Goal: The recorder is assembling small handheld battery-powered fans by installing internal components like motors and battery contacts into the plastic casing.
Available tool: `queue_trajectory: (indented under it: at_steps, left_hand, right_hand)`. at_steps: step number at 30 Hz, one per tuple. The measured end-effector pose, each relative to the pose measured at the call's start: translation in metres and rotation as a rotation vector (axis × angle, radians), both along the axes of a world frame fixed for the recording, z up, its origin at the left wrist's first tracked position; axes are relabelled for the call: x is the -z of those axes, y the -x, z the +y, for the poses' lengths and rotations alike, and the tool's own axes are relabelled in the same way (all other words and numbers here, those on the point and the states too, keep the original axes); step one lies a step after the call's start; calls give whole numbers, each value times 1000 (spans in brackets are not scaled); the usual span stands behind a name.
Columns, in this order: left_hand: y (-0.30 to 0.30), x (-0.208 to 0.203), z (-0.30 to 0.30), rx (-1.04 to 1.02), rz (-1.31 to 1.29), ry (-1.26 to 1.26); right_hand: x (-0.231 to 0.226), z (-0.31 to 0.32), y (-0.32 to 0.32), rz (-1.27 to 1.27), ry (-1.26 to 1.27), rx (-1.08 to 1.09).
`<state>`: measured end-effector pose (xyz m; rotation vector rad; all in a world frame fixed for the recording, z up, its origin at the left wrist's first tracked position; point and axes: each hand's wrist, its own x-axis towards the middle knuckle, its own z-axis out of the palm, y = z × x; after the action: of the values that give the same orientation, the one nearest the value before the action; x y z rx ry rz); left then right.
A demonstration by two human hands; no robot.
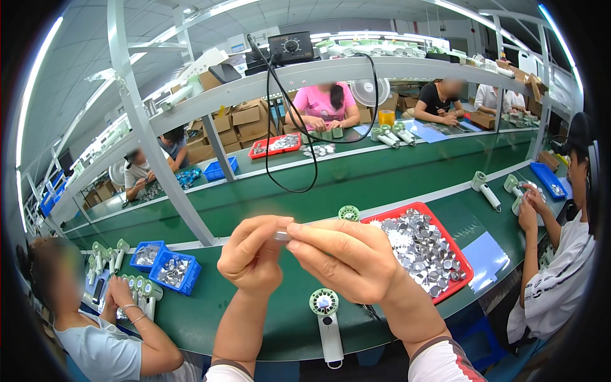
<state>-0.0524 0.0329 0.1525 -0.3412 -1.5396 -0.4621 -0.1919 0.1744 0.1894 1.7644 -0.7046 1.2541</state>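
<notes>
In front of me, raised above the bench, both hands meet fingertip to fingertip. A small silvery disc-like piece (280, 236) is pinched between them, mostly covered by the fingers. My left hand (251, 258) has its thumb and fingers closed on one side of it. My right hand (350, 258) grips the other side, fingers pressed together. Below the hands lies a white handheld fan (331, 340) with a round green head, its handle toward me. Behind the right hand a second green fan head (349, 213) shows. To the right, a red tray (470, 270) holds many silvery round caps and white toothed pieces.
The green bench (273, 334) runs left to right, with a green belt (369, 175) beyond. Blue bins (184, 283) of metal parts stand at left. Co-workers sit on both sides and across. A black cable (316, 172) hangs from the overhead shelf (420, 69).
</notes>
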Motion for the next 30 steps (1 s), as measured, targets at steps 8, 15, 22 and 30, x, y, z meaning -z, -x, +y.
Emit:
queue_trajectory:
  at_steps: [8, 15, 22, 30]
  left_hand:
    - [0, 4, -2, 113, 27, -106]
    - [1, 1, -1, 142, 26, -80]
    - [1, -2, 0, 90, 40, -13]
    - [3, 3, 1, 86, 34, -37]
  right_hand:
    - [4, -8, 1, 0, 18, -9]
    - [3, -2, 0, -7, -11, -6]
    - [4, -4, -1, -15, 17, 8]
    - [6, -6, -3, -48, 37, 13]
